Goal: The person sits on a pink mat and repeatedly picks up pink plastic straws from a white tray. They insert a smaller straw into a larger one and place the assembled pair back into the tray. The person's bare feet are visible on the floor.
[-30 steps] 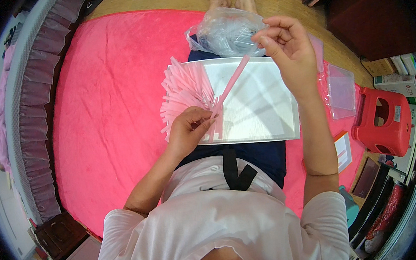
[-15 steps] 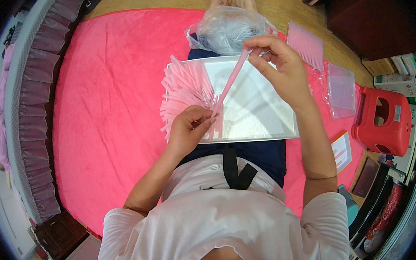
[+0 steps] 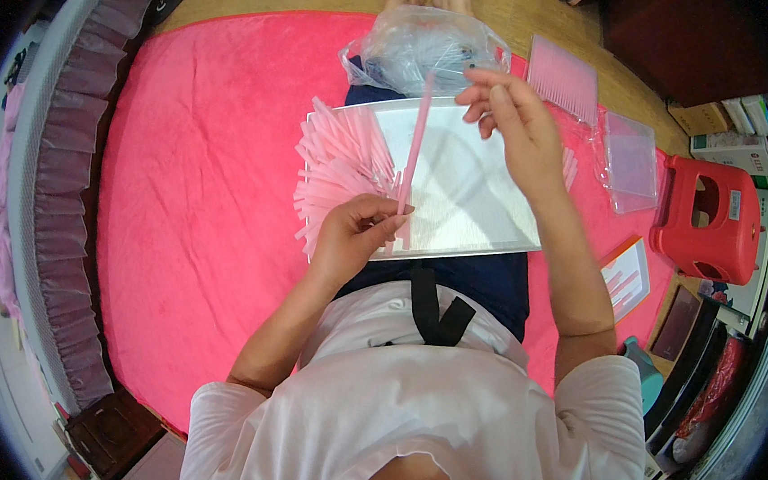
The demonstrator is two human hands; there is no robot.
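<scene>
My left hand (image 3: 357, 233) pinches the lower end of a long, thin pink strip (image 3: 417, 143), which stands up nearly straight; whether it is flat or a tube I cannot tell. To the right of its upper end, my right hand (image 3: 517, 129) hovers with fingers apart and nothing in them. Both hands are over a shallow white tray (image 3: 477, 202) on my lap. A fanned heap of similar pink strips (image 3: 341, 155) covers the tray's left side and hangs past its edge. More pink strips (image 3: 570, 167) show at the right edge, partly behind my right forearm.
Beyond the tray lies a clear plastic bag (image 3: 435, 50). On the right are a bundle of pink strips (image 3: 563, 81), a clear flat packet (image 3: 629, 165), a red stool (image 3: 710, 221) and an orange-edged card (image 3: 629, 282). A pink blanket (image 3: 199, 180) spreads beneath me.
My right hand has let go of the strip's upper end and opened, drawing slightly right and down. The strip now stands more upright, still pinched by my left hand.
</scene>
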